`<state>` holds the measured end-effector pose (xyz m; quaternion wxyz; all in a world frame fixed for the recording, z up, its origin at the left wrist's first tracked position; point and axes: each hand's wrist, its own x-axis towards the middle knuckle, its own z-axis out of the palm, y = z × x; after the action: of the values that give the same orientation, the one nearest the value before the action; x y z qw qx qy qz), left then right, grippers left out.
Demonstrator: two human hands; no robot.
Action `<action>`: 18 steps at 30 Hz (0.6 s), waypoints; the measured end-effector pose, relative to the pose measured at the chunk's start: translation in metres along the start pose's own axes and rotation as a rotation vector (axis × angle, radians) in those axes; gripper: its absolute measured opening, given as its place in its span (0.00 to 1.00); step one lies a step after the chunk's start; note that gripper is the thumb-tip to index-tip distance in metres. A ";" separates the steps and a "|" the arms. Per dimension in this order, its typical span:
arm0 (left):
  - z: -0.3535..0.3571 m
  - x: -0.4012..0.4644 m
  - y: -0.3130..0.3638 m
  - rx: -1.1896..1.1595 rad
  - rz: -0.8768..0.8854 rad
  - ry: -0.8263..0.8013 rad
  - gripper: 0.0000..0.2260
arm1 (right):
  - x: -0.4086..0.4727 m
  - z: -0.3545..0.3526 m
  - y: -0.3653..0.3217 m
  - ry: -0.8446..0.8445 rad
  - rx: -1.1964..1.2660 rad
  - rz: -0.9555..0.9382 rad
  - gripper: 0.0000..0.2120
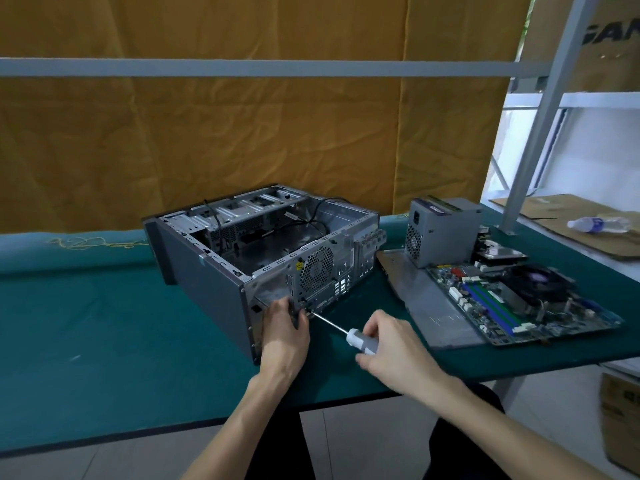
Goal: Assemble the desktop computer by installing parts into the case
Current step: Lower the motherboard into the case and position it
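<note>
Nearest the camera, the right hand (388, 344) wraps its fingers (372, 329) around the grey handle of a screwdriver (358, 339), whose thin shaft runs up and left to the rear panel of the case (214, 275). The left hand (285, 329) sits at that same lower rear corner, its fingers curled and pinching the edge of the panel right beside the screwdriver tip; whether a screw sits under the tip is too small to tell.

The case lies on its side on the green desk (104, 306), open side up, with black cables trailing inside and the fan grille facing the person. It looks like stiff sheet metal, heavy enough to stay put but with thin edges that could be sharp, so bracing it by the corner frame seems sensible.

Further right, a grey side panel (426, 306) lies flat with the motherboard (519, 306) partly resting on it. The board is light and fragile; it is best lifted by its edges, not by the black cooler. Behind it stands the power supply (440, 233), a dense metal box that probably wants a full grip.

Beyond the desk, a water bottle (597, 224) lies on cardboard.
</note>
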<state>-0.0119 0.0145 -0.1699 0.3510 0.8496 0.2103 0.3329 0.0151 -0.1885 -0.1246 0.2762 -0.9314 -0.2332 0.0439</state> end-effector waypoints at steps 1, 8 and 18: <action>0.000 0.000 0.000 0.000 0.000 -0.002 0.11 | -0.002 0.004 0.002 0.115 -0.137 -0.088 0.12; 0.001 0.000 0.001 -0.008 -0.005 0.008 0.08 | 0.010 -0.012 -0.009 -0.534 0.973 0.479 0.18; 0.001 0.001 -0.002 -0.022 0.006 -0.003 0.09 | -0.001 0.006 0.003 0.010 0.127 -0.066 0.21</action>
<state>-0.0113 0.0159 -0.1712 0.3595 0.8469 0.2033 0.3349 0.0142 -0.1881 -0.1313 0.3373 -0.9039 -0.2591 0.0449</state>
